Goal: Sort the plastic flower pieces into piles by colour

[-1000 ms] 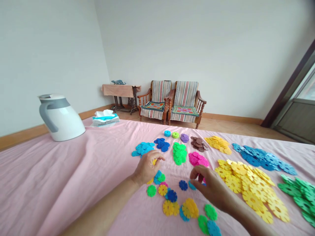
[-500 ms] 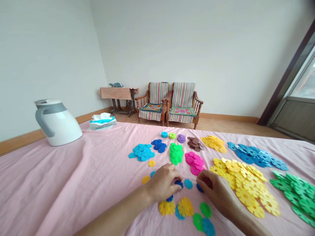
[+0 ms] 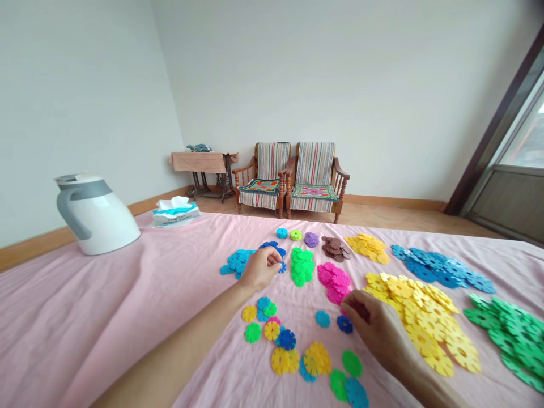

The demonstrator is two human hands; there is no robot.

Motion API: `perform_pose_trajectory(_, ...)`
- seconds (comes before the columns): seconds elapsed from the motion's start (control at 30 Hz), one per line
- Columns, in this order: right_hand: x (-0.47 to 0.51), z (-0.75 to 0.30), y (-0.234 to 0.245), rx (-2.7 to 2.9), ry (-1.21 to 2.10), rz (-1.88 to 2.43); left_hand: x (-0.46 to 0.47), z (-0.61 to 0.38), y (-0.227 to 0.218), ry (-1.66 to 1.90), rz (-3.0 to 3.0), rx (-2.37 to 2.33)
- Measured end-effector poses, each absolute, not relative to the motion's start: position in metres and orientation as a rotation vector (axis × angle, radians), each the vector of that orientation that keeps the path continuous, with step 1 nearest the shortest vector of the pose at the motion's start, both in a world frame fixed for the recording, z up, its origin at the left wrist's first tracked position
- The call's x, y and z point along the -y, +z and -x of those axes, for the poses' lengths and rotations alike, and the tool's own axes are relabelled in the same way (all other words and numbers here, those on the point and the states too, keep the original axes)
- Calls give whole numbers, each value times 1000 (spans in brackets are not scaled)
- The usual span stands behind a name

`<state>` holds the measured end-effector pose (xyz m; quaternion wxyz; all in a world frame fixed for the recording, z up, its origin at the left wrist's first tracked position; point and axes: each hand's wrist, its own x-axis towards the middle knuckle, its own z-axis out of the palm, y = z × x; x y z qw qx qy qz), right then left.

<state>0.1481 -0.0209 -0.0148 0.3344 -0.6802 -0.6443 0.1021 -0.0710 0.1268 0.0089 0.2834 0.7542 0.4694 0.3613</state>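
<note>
My left hand (image 3: 262,268) pinches a dark blue snowflake disc (image 3: 282,267) beside the dark blue pile (image 3: 277,248), partly covering the light blue pile (image 3: 236,262). My right hand (image 3: 368,310) has its fingers curled near a dark blue disc (image 3: 344,324) lying on the cloth. Something dark reddish shows inside those fingers, but I cannot make it out. A light blue disc (image 3: 322,318) lies flat between the hands. Just beyond my right hand is the pink pile (image 3: 334,280), with the bright green pile (image 3: 302,266) to its left.
Loose mixed discs (image 3: 280,360) lie nearest me on the pink cloth (image 3: 170,283). Big yellow discs (image 3: 425,317), green discs (image 3: 514,337) and blue discs (image 3: 442,269) are heaped at right. A white jug (image 3: 100,218) and a tissue box (image 3: 175,212) stand at left.
My left hand has picked up a dark blue disc and carried it forward and left to the dark blue pile, uncovering several loose discs. My right hand has hardly moved.
</note>
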Motion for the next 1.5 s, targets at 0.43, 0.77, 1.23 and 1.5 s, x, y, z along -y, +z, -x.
perform_pose_trajectory(0.43,19,-154,-19,1723,365,1826,-153,88,6,1165,-1993,-1446)
perform_pose_trajectory(0.77,27,-156,-18,1835,429,1854,-92,91,-5,1115,-1937,-1118)
perform_pose_trajectory(1.23,31,-149,-9,1886,484,1873,-68,77,-5,938,-2158,-967)
perform_pose_trajectory(1.5,31,-136,-4,1795,592,1869,-53,68,2,836,-2293,-829)
